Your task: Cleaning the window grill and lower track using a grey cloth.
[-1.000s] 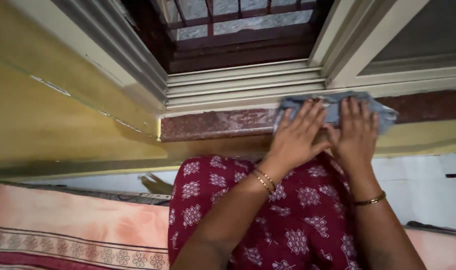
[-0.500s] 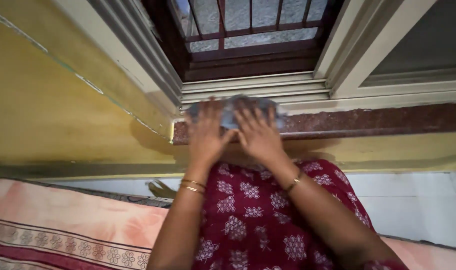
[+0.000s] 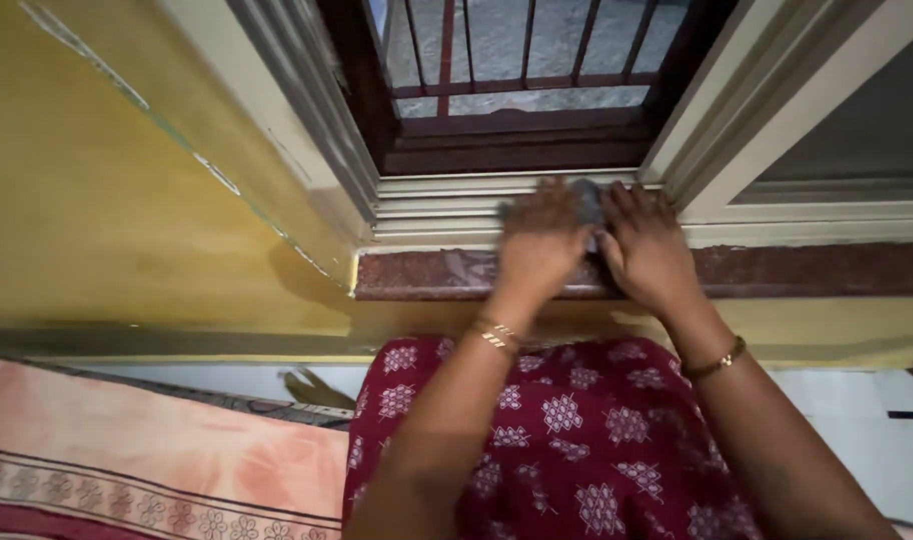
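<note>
The crumpled grey-blue cloth (image 3: 587, 203) lies on the cream grooved window track (image 3: 436, 205), mostly covered by both hands. Left hand (image 3: 543, 240) presses flat at 9 o'clock; right hand (image 3: 648, 245) presses flat at 3 o'clock. Reddish speckled stone sill (image 3: 426, 275) lies at 6 o'clock.

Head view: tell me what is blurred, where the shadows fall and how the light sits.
Head view: left hand and right hand are motion-smeared over the grey cloth; the window tracks and red stone sill read sharper; light is warm and dim; a soft shadow lies on the yellow wall under the sill; no glare.
</note>
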